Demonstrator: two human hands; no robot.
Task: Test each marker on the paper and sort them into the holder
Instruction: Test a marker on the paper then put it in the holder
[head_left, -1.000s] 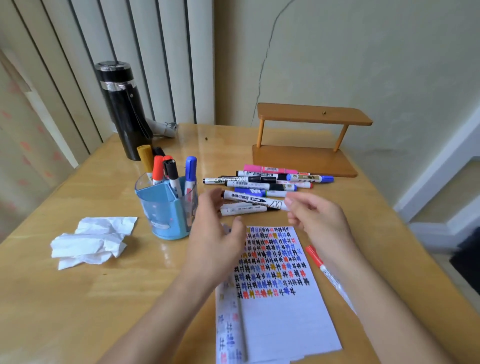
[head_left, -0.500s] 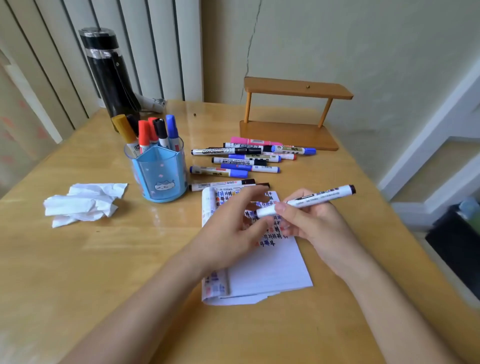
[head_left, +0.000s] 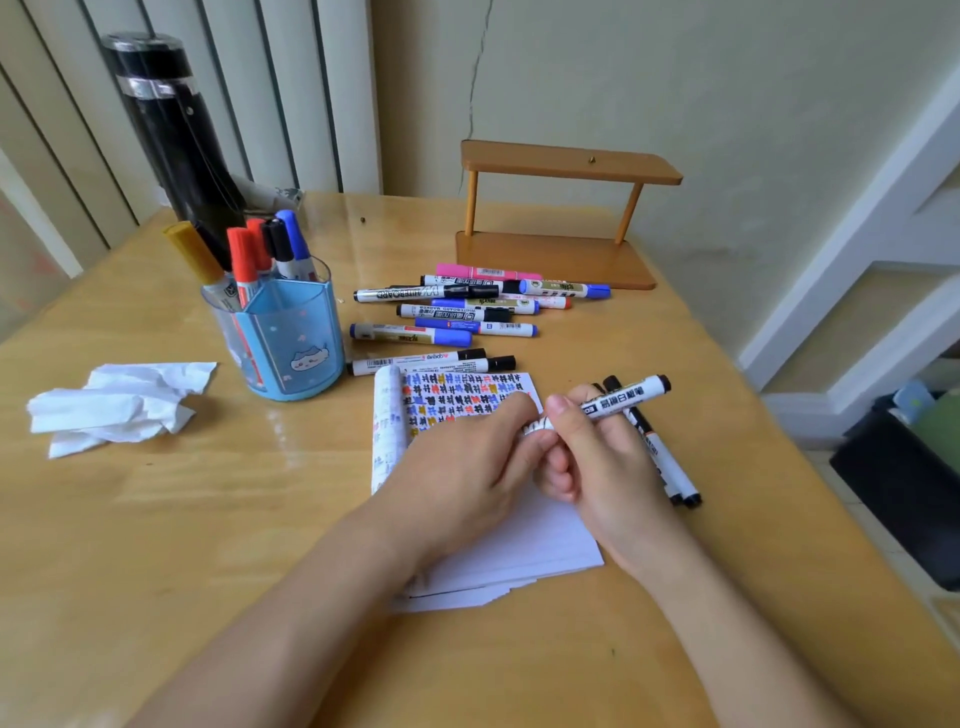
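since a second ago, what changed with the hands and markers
The right hand has lifted a white marker from the pile and holds it at the edge of the paper; the left hand now pinches its near end. The holder and the rest of the pile stayed put.

Left hand (head_left: 467, 462): bare forearm entering from lower left, back of hand upward, thumb and forefinger pinching the near end of a white marker (head_left: 621, 399). Right hand (head_left: 602, 457): bare forearm entering from lower right, fingers curled round the marker's barrel, thumb on top. The two hands touch at the fingertips.
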